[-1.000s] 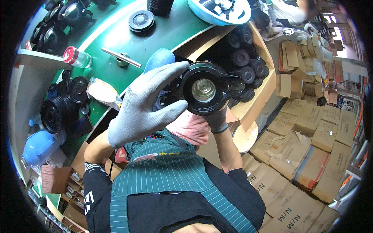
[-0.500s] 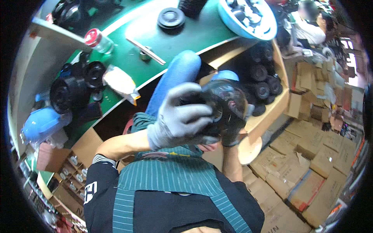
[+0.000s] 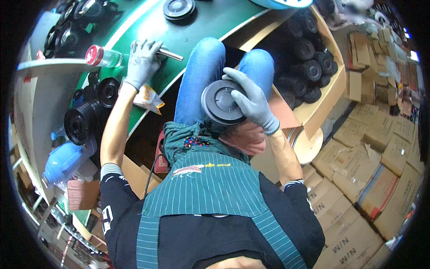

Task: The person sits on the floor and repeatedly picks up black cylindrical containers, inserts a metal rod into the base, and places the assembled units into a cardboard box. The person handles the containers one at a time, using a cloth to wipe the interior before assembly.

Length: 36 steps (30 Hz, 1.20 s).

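My left hand (image 3: 144, 62), in a grey glove, is over the green tabletop with its fingers closed around one end of a slim metal bar (image 3: 171, 54). On my lap, between my knees, sits a round black part (image 3: 220, 102) with a disc-shaped ribbed face turned up. Gripping its right side is my gloved right hand (image 3: 253, 101), the thumb lying across the face and the fingers along the far rim. The underside of the part is hidden.
A red-lidded jar (image 3: 104, 56) and a white packet (image 3: 147, 97) lie near my left arm. Beyond are stacked black discs (image 3: 178, 7). To the right an open carton (image 3: 329, 107) holds several round black parts, beside flat cardboard boxes (image 3: 347, 157). A blue container (image 3: 71, 161) stands left.
My left hand has left the black part and reached out to the metal bar on the table. The part has come down to my lap, its disc face now up, in my right hand.
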Motion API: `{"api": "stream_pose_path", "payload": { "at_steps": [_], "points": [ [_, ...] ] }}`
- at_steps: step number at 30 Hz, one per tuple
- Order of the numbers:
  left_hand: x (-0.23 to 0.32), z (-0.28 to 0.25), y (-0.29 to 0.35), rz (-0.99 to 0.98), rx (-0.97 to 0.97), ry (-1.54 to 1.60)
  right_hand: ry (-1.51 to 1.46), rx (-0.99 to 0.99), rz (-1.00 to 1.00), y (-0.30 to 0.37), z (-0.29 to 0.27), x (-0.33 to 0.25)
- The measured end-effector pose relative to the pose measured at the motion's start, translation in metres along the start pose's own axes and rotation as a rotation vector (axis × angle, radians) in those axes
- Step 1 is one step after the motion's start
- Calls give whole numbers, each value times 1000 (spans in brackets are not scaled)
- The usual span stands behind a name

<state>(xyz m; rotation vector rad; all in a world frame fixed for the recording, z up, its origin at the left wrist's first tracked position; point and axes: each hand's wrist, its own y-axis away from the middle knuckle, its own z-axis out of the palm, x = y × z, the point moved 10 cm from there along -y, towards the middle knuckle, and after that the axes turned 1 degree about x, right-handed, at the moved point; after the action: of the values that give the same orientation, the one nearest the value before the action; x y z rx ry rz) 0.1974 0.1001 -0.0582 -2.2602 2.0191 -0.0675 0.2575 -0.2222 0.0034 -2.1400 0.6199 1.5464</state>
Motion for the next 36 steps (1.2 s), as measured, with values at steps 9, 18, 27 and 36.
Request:
{"api": "stream_pose_path", "payload": {
  "at_steps": [9,18,27,36],
  "points": [
    [123,-137,-26,109,-94,1166,-950,401,81,6,-29,1],
    [213,-161,22,188,-215,590,176,430,-85,-4,-43,49],
    [178,-130,17,-159,-47,929,-1466,74,38,-16,-18,75],
    [178,-37,-27,-180,-549,1578,-383,-221,-442,23,-6,-60]
  ]
}}
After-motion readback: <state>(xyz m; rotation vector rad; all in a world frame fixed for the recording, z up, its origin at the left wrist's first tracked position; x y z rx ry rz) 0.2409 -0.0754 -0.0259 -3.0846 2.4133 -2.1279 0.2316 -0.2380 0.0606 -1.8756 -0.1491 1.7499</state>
